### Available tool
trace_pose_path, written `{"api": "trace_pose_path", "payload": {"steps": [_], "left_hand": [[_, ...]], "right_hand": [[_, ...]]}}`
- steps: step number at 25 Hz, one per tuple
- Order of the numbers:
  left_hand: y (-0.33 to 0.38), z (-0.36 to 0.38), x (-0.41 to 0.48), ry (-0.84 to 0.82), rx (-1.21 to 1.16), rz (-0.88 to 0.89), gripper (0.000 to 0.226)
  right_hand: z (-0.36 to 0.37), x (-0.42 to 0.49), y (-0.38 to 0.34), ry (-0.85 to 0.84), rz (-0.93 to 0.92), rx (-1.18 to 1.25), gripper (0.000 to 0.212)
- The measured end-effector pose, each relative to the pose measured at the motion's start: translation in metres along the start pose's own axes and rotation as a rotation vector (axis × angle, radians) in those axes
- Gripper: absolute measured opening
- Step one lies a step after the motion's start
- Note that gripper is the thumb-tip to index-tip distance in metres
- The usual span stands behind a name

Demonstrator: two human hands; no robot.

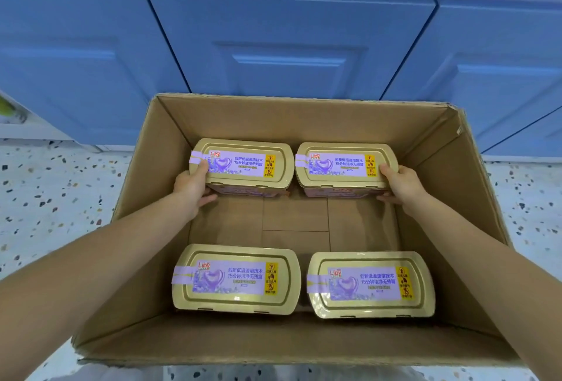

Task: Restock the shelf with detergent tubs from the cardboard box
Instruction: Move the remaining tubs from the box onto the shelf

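- Both my arms reach forward and down into the cardboard box (441,173), forearms bare, coming in over its near edge from either side.
- My left hand (191,186) holds the left end of the far left tub (243,167). The thumb lies on top of the lid by the purple seal strip, and my fingers (208,198) curl around the lower near corner.
- My right hand (401,183) mirrors it on the right end of the far right tub (343,167): thumb on the lid edge, fingers curled low along the near side.
- So the fingers of both hands are closed around a tub, one each.
- These two tubs sit side by side against the box's far wall, touching each other. I cannot tell whether they rest on the box bottom or are slightly lifted.
- The near left tub (235,280) and near right tub (369,284) lie flat at the box's near wall, just beside each other, untouched.
- A strip of bare cardboard bottom shows between the far pair and the near pair.
- All four tubs have gold lids with purple labels facing up.
- The box stands on a speckled floor (45,198), its far side close to blue cabinet doors (289,43).
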State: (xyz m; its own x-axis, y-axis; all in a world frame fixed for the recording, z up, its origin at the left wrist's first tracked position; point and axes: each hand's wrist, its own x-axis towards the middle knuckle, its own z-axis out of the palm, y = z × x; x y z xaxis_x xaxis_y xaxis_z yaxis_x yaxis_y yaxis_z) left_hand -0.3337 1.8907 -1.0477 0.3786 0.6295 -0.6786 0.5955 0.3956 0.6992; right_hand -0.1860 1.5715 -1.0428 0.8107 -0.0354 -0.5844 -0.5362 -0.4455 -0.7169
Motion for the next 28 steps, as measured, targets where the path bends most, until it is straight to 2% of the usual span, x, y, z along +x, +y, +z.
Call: {"api": "trace_pose_path", "payload": {"steps": [4, 10, 14, 17, 20, 28], "left_hand": [[0.003, -0.001, -0.001, 0.018, -0.042, 0.045, 0.040], [-0.002, -0.007, -0.015, 0.042, 0.119, 0.130, 0.038], [0.012, -0.022, -0.042, 0.009, 0.141, 0.191, 0.035], [0.039, -0.035, -0.076, -0.036, 0.104, 0.261, 0.024], [0.076, -0.052, -0.112, -0.081, 0.051, 0.356, 0.020], [0.203, -0.107, -0.198, -0.108, 0.110, 0.596, 0.025]], "right_hand": [[-0.003, 0.003, 0.003, 0.000, -0.031, 0.033, 0.024], [-0.017, -0.013, 0.003, 0.120, -0.032, 0.011, 0.037], [-0.039, -0.050, -0.015, 0.101, -0.076, 0.074, 0.022], [-0.056, -0.084, -0.042, 0.097, -0.135, 0.131, 0.019], [-0.078, -0.118, -0.082, 0.102, -0.224, 0.174, 0.025], [-0.134, -0.187, -0.210, 0.150, -0.488, 0.081, 0.028]]}}
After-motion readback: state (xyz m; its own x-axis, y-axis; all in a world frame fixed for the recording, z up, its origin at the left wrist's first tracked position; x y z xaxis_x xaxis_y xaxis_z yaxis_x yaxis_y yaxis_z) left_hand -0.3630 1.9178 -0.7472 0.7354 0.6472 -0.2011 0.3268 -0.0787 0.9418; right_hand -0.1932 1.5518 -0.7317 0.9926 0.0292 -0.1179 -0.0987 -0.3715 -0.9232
